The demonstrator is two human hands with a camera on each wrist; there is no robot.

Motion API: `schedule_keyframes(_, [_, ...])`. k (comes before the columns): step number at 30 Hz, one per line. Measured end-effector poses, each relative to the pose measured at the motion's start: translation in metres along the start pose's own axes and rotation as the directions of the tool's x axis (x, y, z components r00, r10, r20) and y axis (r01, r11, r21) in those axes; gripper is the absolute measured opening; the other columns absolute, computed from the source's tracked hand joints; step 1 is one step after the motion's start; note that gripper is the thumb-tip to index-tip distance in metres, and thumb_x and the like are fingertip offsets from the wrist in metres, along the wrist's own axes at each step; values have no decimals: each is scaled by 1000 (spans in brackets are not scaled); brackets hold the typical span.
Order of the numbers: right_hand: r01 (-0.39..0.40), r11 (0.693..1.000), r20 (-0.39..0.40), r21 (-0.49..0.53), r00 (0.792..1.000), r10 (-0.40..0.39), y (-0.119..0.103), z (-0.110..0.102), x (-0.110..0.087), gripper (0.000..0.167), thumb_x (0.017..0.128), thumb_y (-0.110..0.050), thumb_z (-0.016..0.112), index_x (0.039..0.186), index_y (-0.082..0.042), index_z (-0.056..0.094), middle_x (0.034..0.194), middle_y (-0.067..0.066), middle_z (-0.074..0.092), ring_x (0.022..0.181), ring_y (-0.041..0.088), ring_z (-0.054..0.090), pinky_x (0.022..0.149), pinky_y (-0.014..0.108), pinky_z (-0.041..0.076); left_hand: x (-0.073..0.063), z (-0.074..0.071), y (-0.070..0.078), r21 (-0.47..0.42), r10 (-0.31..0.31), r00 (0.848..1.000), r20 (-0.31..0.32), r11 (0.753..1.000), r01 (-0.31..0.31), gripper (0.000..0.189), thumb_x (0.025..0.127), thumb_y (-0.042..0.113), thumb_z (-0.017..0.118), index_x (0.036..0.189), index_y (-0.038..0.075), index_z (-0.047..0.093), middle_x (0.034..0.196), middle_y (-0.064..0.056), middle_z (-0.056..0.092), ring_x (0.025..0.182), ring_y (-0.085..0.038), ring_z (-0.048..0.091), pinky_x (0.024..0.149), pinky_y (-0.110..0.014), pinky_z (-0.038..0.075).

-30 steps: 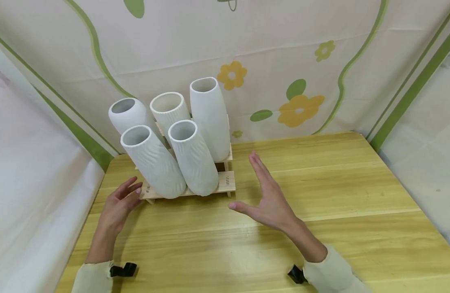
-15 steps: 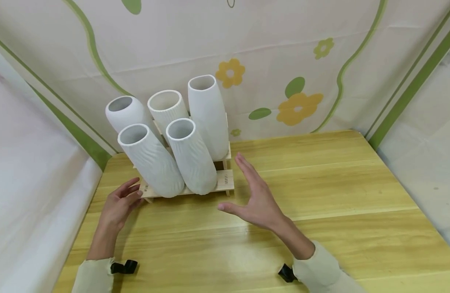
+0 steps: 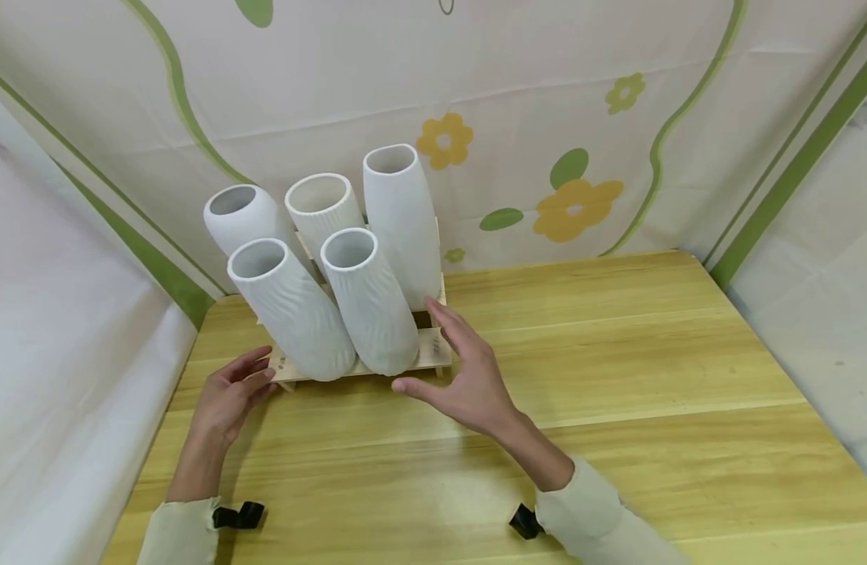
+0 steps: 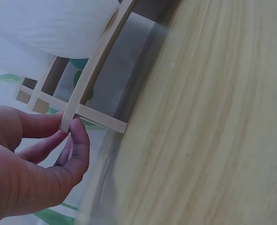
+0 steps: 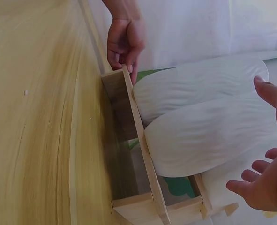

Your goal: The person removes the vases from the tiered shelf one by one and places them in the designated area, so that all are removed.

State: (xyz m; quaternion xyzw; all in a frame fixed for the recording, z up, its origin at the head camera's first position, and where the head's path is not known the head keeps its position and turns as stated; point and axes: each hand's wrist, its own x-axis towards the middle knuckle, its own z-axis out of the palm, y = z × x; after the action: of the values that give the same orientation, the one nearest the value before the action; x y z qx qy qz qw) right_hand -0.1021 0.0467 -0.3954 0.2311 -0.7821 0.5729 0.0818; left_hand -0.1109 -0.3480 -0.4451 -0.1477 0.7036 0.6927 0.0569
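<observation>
A stepped wooden rack (image 3: 434, 347) stands at the back left of the table, bearing several white vases. My left hand (image 3: 224, 402) pinches the left end of its lower shelf (image 4: 87, 82) between thumb and fingers. My right hand (image 3: 471, 386) hangs with fingers spread beside the rack's right end, close to the front right vase (image 3: 371, 310), and holds nothing. To that vase's left leans another wavy-patterned vase (image 3: 295, 318). On the upper step are a round-shouldered vase (image 3: 258, 226), a ribbed vase (image 3: 330, 227) and a tall smooth vase (image 3: 405, 227).
The wood-grain table (image 3: 617, 377) stretches to the right and in front of the rack. Behind it hangs a flower-printed curtain (image 3: 518, 94), with a white cloth (image 3: 73, 337) along the left side.
My right hand has moved left toward the rack and the front right vase, its fingers still spread. The left hand keeps its place at the shelf end, and the vases stay put.
</observation>
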Motion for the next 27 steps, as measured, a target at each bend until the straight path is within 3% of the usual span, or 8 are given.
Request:
schedule_keyframes(7, [42,996,-70,74,997,-37,0,10,8,97,78,-15,99,161,-6,49,166,7,49,153,28,49,119,55,50,-1,0,0,-10,9,1000,5,1000,-9,60,104,12,72,160,6,50,120,12,62,98,0,69,89,-17,62])
schedule_keyframes(16, [25,995,-122,93,992,-14,1,17,16,89,78,-15,99,156,-8,57,162,6,55,149,27,54,118,46,52,-1,0,-1,-22,6,1000,7,1000,-6,56,104,11,72,157,8,54,118,12,62,97,0,69,89,-17,62])
schedule_keyframes(27, [46,978,-168,203,986,-11,6,30,28,85,75,-7,99,151,-4,61,157,10,60,141,30,62,114,52,55,1,0,-2,-8,1,1000,7,1000,-1,59,105,13,71,160,7,50,119,12,61,98,-1,68,89,-17,62])
